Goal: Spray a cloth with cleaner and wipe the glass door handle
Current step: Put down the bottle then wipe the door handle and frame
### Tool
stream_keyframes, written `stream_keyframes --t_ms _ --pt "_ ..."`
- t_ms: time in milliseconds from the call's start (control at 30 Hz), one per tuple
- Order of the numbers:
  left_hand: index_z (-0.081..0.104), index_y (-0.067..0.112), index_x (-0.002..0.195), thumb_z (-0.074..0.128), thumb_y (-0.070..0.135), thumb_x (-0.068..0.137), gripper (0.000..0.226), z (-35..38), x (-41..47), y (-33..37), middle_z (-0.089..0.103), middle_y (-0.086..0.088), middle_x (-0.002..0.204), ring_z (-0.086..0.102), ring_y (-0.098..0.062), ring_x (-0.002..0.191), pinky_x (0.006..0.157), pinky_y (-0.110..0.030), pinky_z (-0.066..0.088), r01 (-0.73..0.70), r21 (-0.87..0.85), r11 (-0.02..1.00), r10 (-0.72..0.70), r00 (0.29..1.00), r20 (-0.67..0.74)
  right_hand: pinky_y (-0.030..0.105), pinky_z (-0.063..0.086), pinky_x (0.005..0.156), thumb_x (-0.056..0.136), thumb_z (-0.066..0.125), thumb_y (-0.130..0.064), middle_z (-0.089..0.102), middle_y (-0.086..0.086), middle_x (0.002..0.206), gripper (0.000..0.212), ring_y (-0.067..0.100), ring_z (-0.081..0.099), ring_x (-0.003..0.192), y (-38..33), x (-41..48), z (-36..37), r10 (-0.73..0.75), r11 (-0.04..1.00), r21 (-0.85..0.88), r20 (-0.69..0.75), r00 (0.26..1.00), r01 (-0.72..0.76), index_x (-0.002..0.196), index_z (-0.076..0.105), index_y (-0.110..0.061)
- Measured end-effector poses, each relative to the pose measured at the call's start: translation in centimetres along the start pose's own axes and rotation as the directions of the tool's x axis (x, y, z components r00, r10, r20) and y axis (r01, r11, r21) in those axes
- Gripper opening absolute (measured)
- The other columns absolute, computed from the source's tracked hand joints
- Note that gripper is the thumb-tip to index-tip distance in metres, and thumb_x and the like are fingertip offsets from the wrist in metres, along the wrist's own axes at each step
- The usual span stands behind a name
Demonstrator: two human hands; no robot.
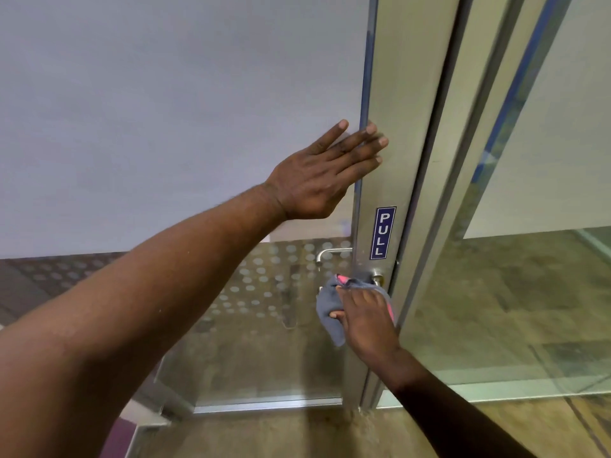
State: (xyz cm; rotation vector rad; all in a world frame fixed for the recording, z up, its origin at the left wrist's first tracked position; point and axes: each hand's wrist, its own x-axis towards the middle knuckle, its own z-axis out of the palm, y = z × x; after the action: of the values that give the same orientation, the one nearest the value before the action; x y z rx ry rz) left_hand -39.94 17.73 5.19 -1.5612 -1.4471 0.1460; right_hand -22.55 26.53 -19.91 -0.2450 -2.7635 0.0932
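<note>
Low on the brushed aluminium door frame (401, 94), just beneath a narrow blue PULL sign (383, 233), the silver metal door handle (377, 278) is mostly covered by a grey cloth with a pink edge (325, 309). Only the handle's rounded base shows above the fabric. The right hand (367, 320) grips the cloth and presses it over the handle, with the fingers curled across the top and the thumb tip dug into the fabric on the left. A loose corner of the cloth hangs below the thumb. The bare right forearm comes up from the lower right, in line with the wrist.

Higher up, the left hand (317, 180) is released and holds nothing. Its palm lies flat on the frosted glass panel (165, 110), fingers straight and slightly spread, the fingertips crossing the glass edge onto the frame. The bare left arm stretches out long from the lower left corner.

Through the clear lower glass, a second silver lever (332, 252) shows on the far side, set among a band of frosted dots (264, 276). Right of the frame stands a neighbouring glass panel (535, 292), and below everything lies a brown mottled floor (297, 434).
</note>
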Motion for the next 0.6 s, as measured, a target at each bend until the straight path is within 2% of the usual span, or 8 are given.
stream_keyframes --t_ms 67,133,267,367,533,600 --pt "0.04 0.004 0.156 0.035 0.01 0.105 0.051 0.0 0.0 0.0 0.033 -0.018 0.165 0.029 -0.034 0.154 0.128 -0.047 0.003 -0.002 0.004 1.0 0.002 1.0 0.015 0.045 0.048 0.099 0.09 0.064 -0.032 0.07 0.007 0.127 0.052 0.026 0.065 0.114 -0.4 0.5 0.1 0.018 0.999 0.026 0.049 0.999 -0.019 0.138 0.061 -0.012" --pt "0.04 0.005 0.156 0.034 0.01 0.105 0.052 0.0 -0.1 -0.1 0.033 -0.018 0.165 0.029 -0.034 0.155 0.128 -0.047 0.004 0.001 0.001 1.0 -0.001 1.0 0.018 0.044 0.047 0.097 0.094 0.059 -0.037 0.069 0.007 0.126 0.047 0.026 0.064 0.112 -1.0 0.8 0.3 0.015 1.0 -0.005 0.056 0.998 -0.015 0.134 0.062 -0.013" --pt "0.041 0.004 0.155 0.027 0.011 0.106 0.052 0.0 0.0 0.1 0.035 -0.018 0.165 0.031 -0.035 0.154 0.127 -0.049 0.008 0.005 -0.012 1.0 -0.005 1.0 0.021 0.039 0.053 0.073 0.088 0.073 -0.05 0.073 0.01 0.09 0.043 0.029 0.067 0.079 -2.9 1.6 0.3 0.071 0.989 -0.128 0.006 0.997 -0.07 0.104 0.073 -0.01" --pt "0.038 0.004 0.157 0.028 0.01 0.105 0.053 0.0 0.0 -0.1 0.033 -0.018 0.166 0.029 -0.034 0.155 0.127 -0.049 0.008 0.007 -0.01 1.0 -0.007 1.0 0.025 0.039 0.051 0.069 0.087 0.072 -0.049 0.071 0.009 0.083 0.037 0.029 0.067 0.072 -4.0 2.6 0.2 0.133 0.978 -0.16 0.004 0.991 -0.131 0.092 0.071 -0.012" --pt "0.038 0.004 0.157 0.032 0.01 0.105 0.053 0.0 -0.3 -0.2 0.032 -0.018 0.166 0.028 -0.034 0.155 0.127 -0.049 0.008 0.01 -0.016 1.0 -0.01 1.0 0.015 0.043 0.043 0.084 0.103 0.038 -0.05 0.07 0.008 0.103 0.043 0.029 0.066 0.093 -5.9 3.9 0.0 0.232 0.967 -0.125 0.078 0.97 -0.221 0.108 0.062 -0.016" --pt "0.038 0.004 0.157 0.033 0.01 0.105 0.053 0.0 -0.3 -0.3 0.031 -0.018 0.167 0.026 -0.034 0.156 0.127 -0.048 0.008 0.012 -0.023 1.0 -0.012 1.0 0.009 0.043 0.043 0.083 0.103 0.036 -0.049 0.07 0.009 0.105 0.043 0.028 0.065 0.094 -6.2 4.0 0.0 0.243 0.964 -0.131 0.066 0.968 -0.233 0.112 0.062 -0.016"
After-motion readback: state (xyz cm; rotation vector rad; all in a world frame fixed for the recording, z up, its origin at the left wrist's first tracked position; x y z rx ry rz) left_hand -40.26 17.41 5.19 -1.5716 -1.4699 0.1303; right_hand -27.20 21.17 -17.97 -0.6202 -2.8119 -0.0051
